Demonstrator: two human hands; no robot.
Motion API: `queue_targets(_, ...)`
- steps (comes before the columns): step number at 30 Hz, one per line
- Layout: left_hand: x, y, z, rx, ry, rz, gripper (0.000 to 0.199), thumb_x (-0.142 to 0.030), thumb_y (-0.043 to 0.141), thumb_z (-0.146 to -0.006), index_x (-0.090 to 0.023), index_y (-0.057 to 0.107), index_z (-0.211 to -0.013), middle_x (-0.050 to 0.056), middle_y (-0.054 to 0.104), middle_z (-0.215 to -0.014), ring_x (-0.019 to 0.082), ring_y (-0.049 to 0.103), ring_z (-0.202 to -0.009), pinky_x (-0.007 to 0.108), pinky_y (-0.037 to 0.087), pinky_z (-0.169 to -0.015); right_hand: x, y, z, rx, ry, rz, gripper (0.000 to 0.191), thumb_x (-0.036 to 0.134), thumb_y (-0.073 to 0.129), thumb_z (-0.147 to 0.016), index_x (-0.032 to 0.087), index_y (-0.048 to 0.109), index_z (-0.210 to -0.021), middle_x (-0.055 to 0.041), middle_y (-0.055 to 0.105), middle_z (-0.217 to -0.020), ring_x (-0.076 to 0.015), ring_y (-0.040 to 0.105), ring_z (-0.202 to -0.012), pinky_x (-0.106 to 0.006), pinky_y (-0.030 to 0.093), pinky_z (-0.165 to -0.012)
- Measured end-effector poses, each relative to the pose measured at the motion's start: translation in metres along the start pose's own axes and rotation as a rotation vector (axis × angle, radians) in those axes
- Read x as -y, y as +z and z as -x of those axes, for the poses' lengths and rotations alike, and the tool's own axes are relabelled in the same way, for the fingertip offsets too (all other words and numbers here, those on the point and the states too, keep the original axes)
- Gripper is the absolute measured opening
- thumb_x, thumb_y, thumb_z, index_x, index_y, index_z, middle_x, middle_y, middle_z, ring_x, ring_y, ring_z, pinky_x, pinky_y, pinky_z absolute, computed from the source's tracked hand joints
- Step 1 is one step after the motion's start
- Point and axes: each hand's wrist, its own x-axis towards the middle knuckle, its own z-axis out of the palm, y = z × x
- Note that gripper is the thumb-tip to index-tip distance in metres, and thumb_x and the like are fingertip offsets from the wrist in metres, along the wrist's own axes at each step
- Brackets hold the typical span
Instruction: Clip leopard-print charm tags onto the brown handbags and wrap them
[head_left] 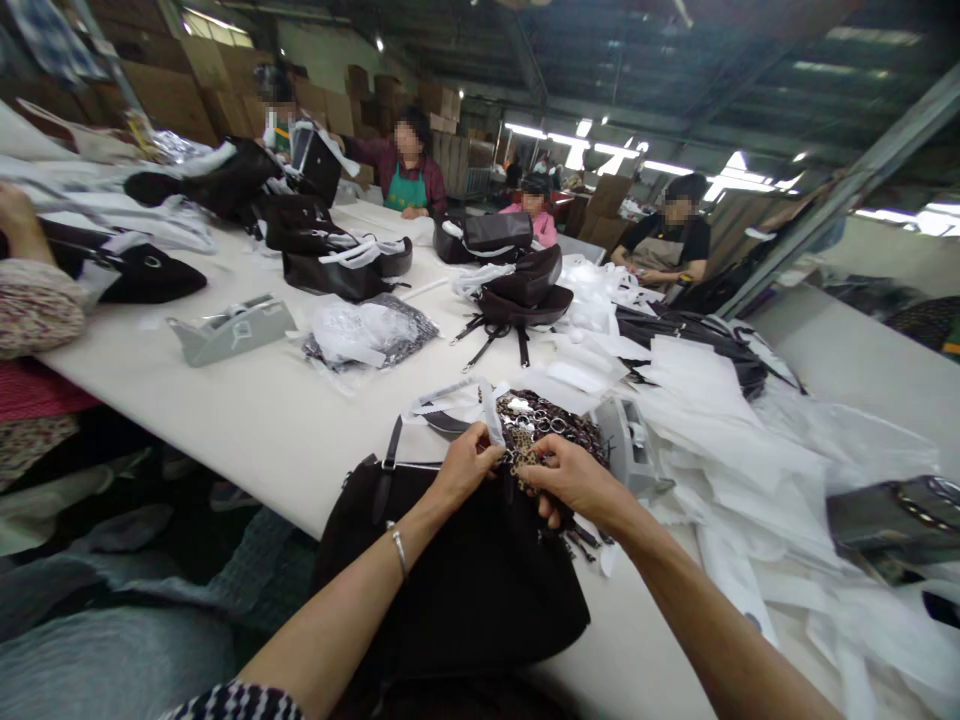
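1. Bag, black and soft, is set at the near edge of the surface, below both forearms; its top edge is met by the 2 hands.
2. Fingers of the left hand are pinched at the lower end of the white-wrapped strap. This end is best held steady, so that no twist is passed along the strap.
3. Fingers of the right hand are closed on a small piece just beside it; whether this is a clasp or a loop cannot be made out. Small, square movements are called for, with the fingertips kept close to the join.
4. Work is best done where both ends can be seen, with the bag's weight left to its support rather than hung from the strap.
5. Pile of patterned straps and rings is left just beyond the hands, beside a grey dispenser; snagging on a ring should be guarded against.
6. Wrapping should be kept clear of the metal, and scratches on the fittings avoided.
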Motion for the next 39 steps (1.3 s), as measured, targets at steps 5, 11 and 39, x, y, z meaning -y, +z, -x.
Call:
queue_targets(5,-0.008,-0.003,0.012,0.059,-0.176,-0.013,0.034,-0.049,0.062,-0.078,-0.018,0.052,-0.07,-0.004,0.053,-0.053,0.011,0.05,-0.045,0.021,0.035,-0.045,0.013,0.014,0.018,-0.036,-0.04,0.291,0.024,0.029,0.055,-0.083,0.021,0.042,-0.101,0.0038,0.06,-0.058,-0.0167,0.06,-0.043,-0.025,0.047,-0.043)
queue_targets(11,-0.011,0.0,0.033,0.176,-0.281,0.161,0.051,-0.064,0.06,-0.075,-0.013,0.058,-0.071,0.0,0.058,-0.063,0.01,0.049,-0.054,0.022,0.037,-0.052,0.014,0.067,0.051,-0.167,-0.339,0.934,0.025,0.026,0.055,-0.087,0.017,0.049,-0.109,-0.0133,0.07,-0.1,-0.0298,0.069,-0.088,-0.036,0.05,-0.071)
queue_targets(39,-0.009,-0.001,0.088,-0.009,-0.589,0.538,0.026,-0.025,0.081,-0.071,-0.013,0.063,-0.086,0.004,0.07,-0.084,0.015,0.068,-0.071,0.024,0.057,-0.064,-0.055,0.013,0.077,-0.201,-0.483,0.268,0.012,0.027,0.059,-0.087,0.023,0.07,-0.089,0.0013,0.072,-0.087,-0.0123,0.064,-0.079,-0.021,0.043,-0.073)
